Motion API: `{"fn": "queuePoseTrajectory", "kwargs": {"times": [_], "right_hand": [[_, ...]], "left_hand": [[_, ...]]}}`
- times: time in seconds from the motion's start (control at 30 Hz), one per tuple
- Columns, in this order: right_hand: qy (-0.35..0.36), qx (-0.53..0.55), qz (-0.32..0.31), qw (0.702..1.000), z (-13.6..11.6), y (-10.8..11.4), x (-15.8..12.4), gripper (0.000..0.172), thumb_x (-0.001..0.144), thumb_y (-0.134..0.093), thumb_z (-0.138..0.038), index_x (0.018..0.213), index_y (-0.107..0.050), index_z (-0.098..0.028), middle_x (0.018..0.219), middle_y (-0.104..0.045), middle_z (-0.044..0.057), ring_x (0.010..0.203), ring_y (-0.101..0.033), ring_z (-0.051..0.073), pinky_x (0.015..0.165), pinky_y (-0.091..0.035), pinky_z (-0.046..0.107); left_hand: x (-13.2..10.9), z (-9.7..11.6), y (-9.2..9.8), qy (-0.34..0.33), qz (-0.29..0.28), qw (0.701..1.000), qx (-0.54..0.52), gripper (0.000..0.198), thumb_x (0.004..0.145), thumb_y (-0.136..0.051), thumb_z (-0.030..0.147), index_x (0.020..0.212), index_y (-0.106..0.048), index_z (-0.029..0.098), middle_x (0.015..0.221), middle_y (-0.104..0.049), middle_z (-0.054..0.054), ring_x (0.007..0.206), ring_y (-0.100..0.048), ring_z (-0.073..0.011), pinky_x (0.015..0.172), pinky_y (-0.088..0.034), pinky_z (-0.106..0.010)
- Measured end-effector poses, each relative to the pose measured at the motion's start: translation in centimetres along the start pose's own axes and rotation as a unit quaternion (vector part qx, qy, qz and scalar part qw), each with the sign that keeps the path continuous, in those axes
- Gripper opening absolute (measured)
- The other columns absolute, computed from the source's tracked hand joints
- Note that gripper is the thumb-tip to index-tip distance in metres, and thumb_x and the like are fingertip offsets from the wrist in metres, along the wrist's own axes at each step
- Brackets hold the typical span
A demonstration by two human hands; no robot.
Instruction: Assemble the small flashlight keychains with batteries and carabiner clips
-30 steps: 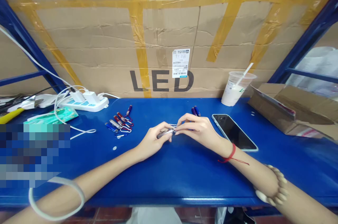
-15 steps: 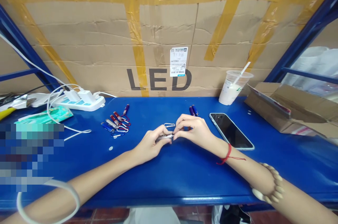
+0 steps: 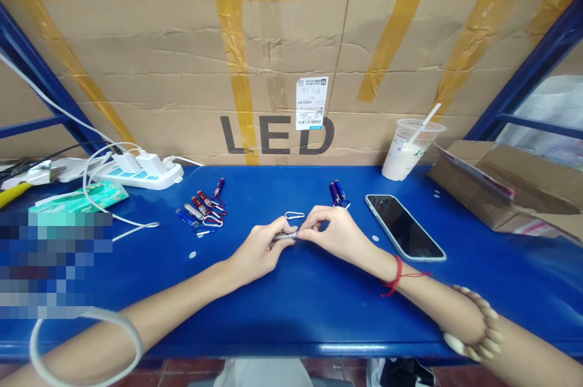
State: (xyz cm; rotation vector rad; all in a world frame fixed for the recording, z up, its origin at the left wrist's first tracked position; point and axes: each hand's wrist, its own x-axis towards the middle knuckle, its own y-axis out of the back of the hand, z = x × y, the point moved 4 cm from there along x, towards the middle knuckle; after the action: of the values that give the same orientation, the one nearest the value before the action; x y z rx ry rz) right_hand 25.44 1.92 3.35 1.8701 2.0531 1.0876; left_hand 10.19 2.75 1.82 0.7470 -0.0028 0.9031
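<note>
Between my two hands is a small silver keychain flashlight (image 3: 285, 236), lying level just above the blue tabletop. My left hand (image 3: 262, 247) is closed around its body. The thumb and finger of my right hand (image 3: 330, 230) pinch its right end. A silver carabiner clip (image 3: 294, 215) shows just beyond my fingers; whether it is joined to the flashlight is hidden. To the left lies a row of several similar flashlights (image 3: 200, 208) in blue, silver, red and purple, with carabiners. Two more blue and purple flashlights (image 3: 337, 191) lie behind my right hand.
A phone (image 3: 404, 226) lies right of my right hand. Behind it stand a plastic cup with a straw (image 3: 405, 153) and an open cardboard box (image 3: 492, 205). At left are a power strip (image 3: 157, 179), cables and a green packet (image 3: 98, 195). A large carton (image 3: 182, 59) walls the back.
My right fingers have moved in slightly against the flashlight's end, and the hand has turned a little. My left hand keeps its grip. The whole view has shifted slightly.
</note>
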Motion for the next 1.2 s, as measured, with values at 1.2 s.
{"fn": "queuePoseTrajectory", "kwargs": {"times": [1.2], "right_hand": [[0.137,-0.16,-0.073,0.975,1.5,-0.8,0.9,0.02,0.086,-0.054,-0.033,0.088,-0.069,-0.02,0.094,-0.064,0.006,0.089,-0.059,0.017,0.083,-0.048,0.034]], "left_hand": [[1.4,-2.0,1.6,0.143,0.181,0.962,-0.144,0.027,0.073,-0.061,0.033,0.072,-0.04,0.017,0.06,-0.04,0.007,0.056,-0.04,-0.0067,0.057,-0.035,-0.021]]}}
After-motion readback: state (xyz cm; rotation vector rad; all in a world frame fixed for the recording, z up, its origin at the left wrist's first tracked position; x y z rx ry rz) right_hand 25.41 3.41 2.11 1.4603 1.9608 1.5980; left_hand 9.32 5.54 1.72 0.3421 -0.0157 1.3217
